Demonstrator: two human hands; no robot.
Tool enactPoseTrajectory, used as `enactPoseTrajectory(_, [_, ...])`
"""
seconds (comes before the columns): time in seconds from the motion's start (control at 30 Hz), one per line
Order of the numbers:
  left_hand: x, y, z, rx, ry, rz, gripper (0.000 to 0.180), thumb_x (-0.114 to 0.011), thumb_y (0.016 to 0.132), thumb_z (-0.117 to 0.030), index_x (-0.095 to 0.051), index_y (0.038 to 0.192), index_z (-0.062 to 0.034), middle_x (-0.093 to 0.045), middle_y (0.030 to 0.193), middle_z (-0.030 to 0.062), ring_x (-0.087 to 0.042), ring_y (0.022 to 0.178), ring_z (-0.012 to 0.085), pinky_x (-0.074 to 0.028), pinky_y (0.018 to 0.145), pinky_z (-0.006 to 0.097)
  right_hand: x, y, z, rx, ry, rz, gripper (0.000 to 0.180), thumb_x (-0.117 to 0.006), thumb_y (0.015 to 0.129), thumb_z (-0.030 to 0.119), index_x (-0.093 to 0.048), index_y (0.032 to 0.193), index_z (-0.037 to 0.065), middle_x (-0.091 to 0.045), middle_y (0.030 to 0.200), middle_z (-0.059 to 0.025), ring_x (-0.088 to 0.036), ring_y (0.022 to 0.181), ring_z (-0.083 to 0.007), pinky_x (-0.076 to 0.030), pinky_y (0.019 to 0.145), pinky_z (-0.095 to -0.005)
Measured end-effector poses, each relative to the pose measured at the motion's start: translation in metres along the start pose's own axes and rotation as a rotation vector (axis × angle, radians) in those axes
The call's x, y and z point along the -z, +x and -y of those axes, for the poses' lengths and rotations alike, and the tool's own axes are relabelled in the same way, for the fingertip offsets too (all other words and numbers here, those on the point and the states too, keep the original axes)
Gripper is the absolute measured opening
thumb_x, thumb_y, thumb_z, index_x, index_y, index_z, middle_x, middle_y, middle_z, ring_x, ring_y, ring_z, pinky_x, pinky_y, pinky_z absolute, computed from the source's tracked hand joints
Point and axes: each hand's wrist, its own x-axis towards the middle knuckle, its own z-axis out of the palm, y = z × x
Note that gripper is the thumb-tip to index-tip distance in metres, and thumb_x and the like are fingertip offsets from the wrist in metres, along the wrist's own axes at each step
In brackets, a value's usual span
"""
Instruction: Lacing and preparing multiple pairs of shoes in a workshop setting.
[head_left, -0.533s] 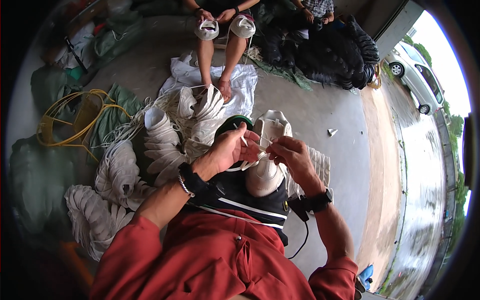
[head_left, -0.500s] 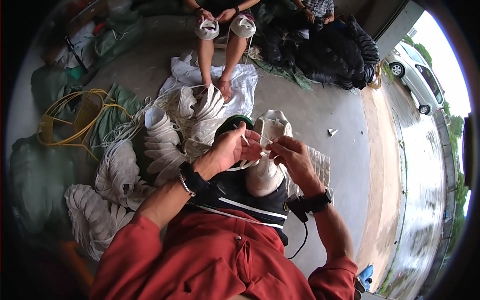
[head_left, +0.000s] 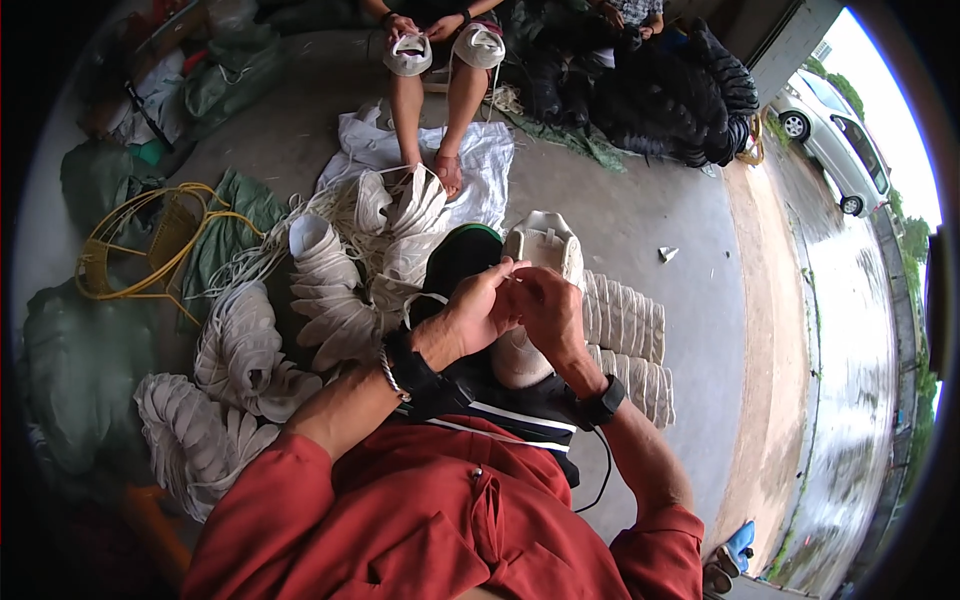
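A white shoe upper (head_left: 545, 250) rests on my lap over a black and green form (head_left: 455, 262). My left hand (head_left: 468, 318) and my right hand (head_left: 548, 312) meet just above it, fingertips pinched together on a thin white lace (head_left: 424, 299) that loops out to the left. Each wrist carries a black watch, and the left also has a bead bracelet. My fingers hide where the lace meets the shoe upper.
Stacks of white shoe uppers (head_left: 325, 290) lie on the concrete to my left and more (head_left: 625, 320) to my right. Across from me a seated person holds two white uppers (head_left: 408, 52), feet on a white sack (head_left: 480, 160). Yellow wire basket (head_left: 150, 240), green sacks, parked car (head_left: 835, 145).
My hands have come closer together over the shoe upper. The short stretch of lace that was between them is now hidden by the fingers.
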Motion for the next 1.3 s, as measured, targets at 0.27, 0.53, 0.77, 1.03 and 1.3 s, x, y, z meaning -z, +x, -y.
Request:
enactPoseTrajectory(0.27, [-0.020,-0.016,-0.017,-0.111,0.371,-0.373,0.058,-0.051,0.082,-0.053,-0.047,0.111,-0.0035,-0.057,0.085,0.0063,-0.059,0.065,0.0136,-0.047,0.051,0.026,0.009,0.003,-0.014,-0.111,0.065,-0.005,0.009,-0.058,0.077,0.006,-0.060,0.079,-0.003,-0.061,0.067,-0.0157,-0.062,0.062,-0.0228,-0.047,0.057,-0.0305])
enactPoseTrajectory(0.53, [-0.018,-0.006,-0.026,-0.291,0.680,-0.203,0.015,-0.058,0.083,-0.014,-0.056,0.086,-0.0003,-0.058,0.065,0.0029,-0.052,0.047,0.0076,-0.039,0.040,0.018,0.016,0.004,-0.004,-0.274,0.159,0.118,0.013,-0.057,0.079,0.009,-0.061,0.083,-0.002,-0.060,0.064,-0.0096,-0.057,0.056,-0.0115,-0.046,0.051,-0.0240])
enactPoseTrajectory(0.77, [-0.016,-0.007,-0.031,-0.242,0.574,-0.189,0.014,-0.058,0.083,-0.013,-0.055,0.085,-0.0005,-0.060,0.068,0.0068,-0.056,0.050,0.0113,-0.043,0.042,0.020,0.022,0.005,-0.004,-0.308,0.382,0.215,0.021,-0.058,0.082,0.013,-0.059,0.091,-0.005,-0.057,0.064,-0.0037,-0.052,0.053,-0.0079,-0.043,0.048,-0.0215])
enactPoseTrajectory(1.03, [-0.024,-0.015,-0.020,-0.423,0.752,-0.261,0.013,-0.053,0.087,-0.014,-0.052,0.093,-0.0023,-0.060,0.069,0.0065,-0.058,0.057,0.0106,-0.045,0.049,0.020,0.045,0.028,-0.013,-0.326,0.300,0.253,0.016,-0.059,0.082,0.014,-0.061,0.088,-0.001,-0.057,0.063,-0.0011,-0.052,0.051,-0.0070,-0.040,0.043,-0.0210])
enactPoseTrajectory(1.3, [0.003,-0.018,0.059,-0.504,1.913,0.487,0.028,-0.063,0.071,-0.026,-0.061,0.090,-0.0053,-0.049,0.120,0.0152,-0.034,0.123,0.0340,-0.020,0.104,0.045,0.102,0.094,0.091,0.092,0.571,0.251,0.021,-0.048,0.088,0.018,-0.053,0.084,-0.002,-0.059,0.066,-0.0112,-0.057,0.054,-0.0172,-0.045,0.049,-0.0250])
